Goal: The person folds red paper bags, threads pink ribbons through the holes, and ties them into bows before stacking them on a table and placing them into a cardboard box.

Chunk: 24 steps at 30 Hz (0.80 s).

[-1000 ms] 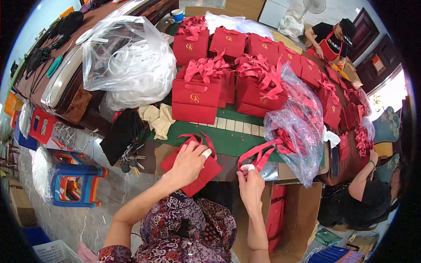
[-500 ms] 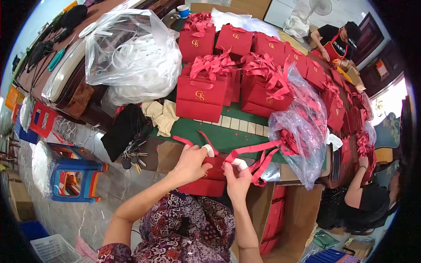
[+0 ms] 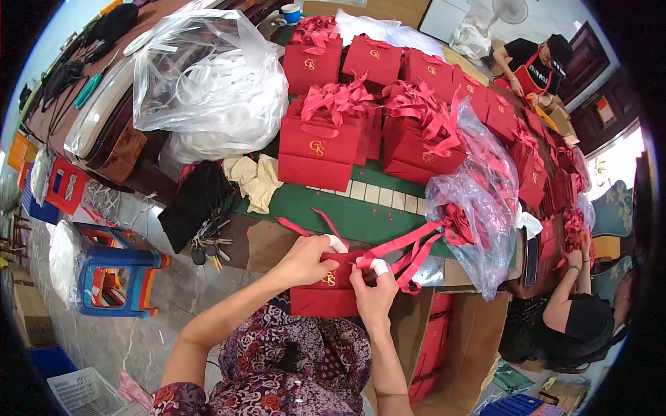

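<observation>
Holding a small red gift bag [image 3: 326, 288] at the near edge of the green table [image 3: 347, 216], we have both hands on its top rim. Our left hand [image 3: 305, 260] clasps the bag's left upper corner, thumb taped in white. Our right hand [image 3: 371, 295] pinches a red ribbon [image 3: 399, 243] against the bag's upper right edge, index finger also taped; both grips are clenched. Gold logo faces up toward us on the bag front. The ribbon runs up and right into a clear plastic bag [image 3: 479, 208] stuffed with more red ribbons, lying just beside our right hand. A second ribbon strand [image 3: 305, 225] trails left across the table behind our left hand.

Finished red bags [image 3: 319, 149] with ribbon bows stand in rows farther back. A large clear sack of white strips [image 3: 208, 83] sits to the left, with a bunch of keys [image 3: 208, 246] below it. Two other people [image 3: 576, 305] work at the table's right side and far end.
</observation>
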Each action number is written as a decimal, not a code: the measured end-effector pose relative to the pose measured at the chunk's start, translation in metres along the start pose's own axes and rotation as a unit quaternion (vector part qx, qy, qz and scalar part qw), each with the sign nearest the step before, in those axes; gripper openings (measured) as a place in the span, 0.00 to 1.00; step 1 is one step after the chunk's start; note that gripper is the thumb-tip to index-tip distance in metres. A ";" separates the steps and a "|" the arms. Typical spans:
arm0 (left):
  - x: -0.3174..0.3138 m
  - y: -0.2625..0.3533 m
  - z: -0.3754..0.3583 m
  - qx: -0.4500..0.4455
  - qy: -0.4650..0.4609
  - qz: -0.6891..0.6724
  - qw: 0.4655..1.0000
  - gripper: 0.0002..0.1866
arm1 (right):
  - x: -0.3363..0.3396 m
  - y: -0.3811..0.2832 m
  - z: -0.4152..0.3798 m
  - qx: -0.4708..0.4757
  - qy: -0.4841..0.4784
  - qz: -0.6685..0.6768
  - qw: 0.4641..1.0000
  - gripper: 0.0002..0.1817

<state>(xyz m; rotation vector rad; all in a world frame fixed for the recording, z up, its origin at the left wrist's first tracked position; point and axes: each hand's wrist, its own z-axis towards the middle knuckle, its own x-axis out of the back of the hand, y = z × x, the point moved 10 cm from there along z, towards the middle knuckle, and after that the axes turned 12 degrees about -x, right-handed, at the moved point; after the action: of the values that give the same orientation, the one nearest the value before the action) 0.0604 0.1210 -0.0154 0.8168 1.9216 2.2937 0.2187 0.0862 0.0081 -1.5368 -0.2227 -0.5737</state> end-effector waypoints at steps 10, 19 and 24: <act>-0.010 0.012 -0.002 -0.011 -0.008 0.076 0.997 0.16 | 0.002 -0.006 -0.007 0.055 0.027 -0.035 0.998 0.10; 0.002 0.018 -0.006 -0.029 0.055 0.072 0.995 0.12 | -0.001 -0.024 -0.020 0.102 0.013 -0.091 0.991 0.12; 0.012 0.011 -0.008 0.007 0.072 -0.009 0.997 0.11 | 0.019 -0.027 -0.020 0.030 -0.061 -0.095 0.993 0.12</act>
<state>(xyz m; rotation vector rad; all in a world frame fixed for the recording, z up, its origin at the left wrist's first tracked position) 0.0498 0.1160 -0.0013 0.6491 1.9954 2.3926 0.2178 0.0641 0.0404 -1.5039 -0.4799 -0.6175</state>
